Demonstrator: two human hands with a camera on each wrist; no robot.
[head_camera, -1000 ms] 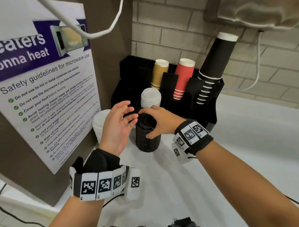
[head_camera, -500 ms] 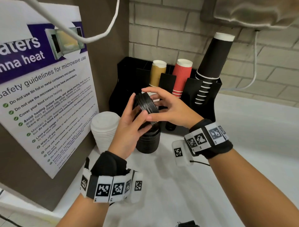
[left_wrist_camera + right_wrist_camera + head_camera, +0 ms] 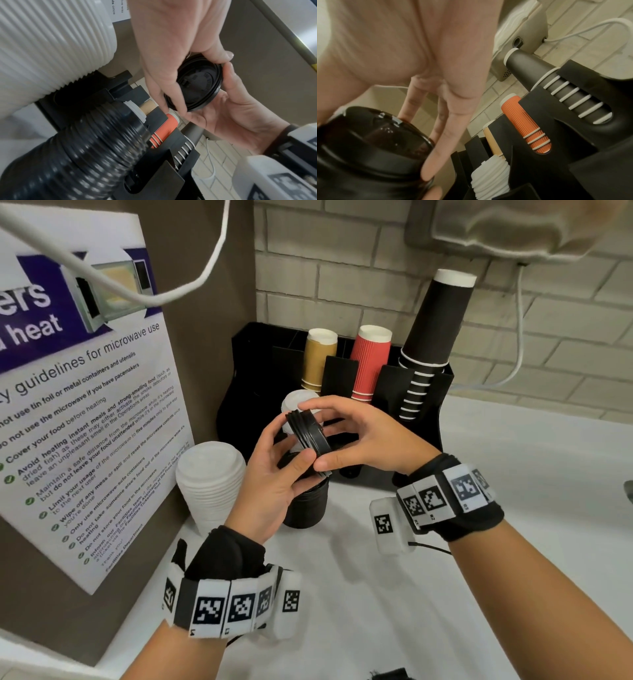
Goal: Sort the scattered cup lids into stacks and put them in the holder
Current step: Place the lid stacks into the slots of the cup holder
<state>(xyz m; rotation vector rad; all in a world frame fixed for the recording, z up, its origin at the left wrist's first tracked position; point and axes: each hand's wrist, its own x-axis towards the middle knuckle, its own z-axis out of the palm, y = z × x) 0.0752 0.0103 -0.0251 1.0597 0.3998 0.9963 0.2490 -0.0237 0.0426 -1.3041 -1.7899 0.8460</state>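
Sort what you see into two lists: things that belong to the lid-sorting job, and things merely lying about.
Job: black lids held by left hand and right hand; black lid stack; white lid stack; holder.

Lying about: poster; white cable.

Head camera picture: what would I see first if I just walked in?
Two hands in the middle, the left hand and right hand, pinching a few black lids tipped on edge. Under them stands a stack of black lids, with a white stack to its left. Behind, a black holder has gold, red and black cups.
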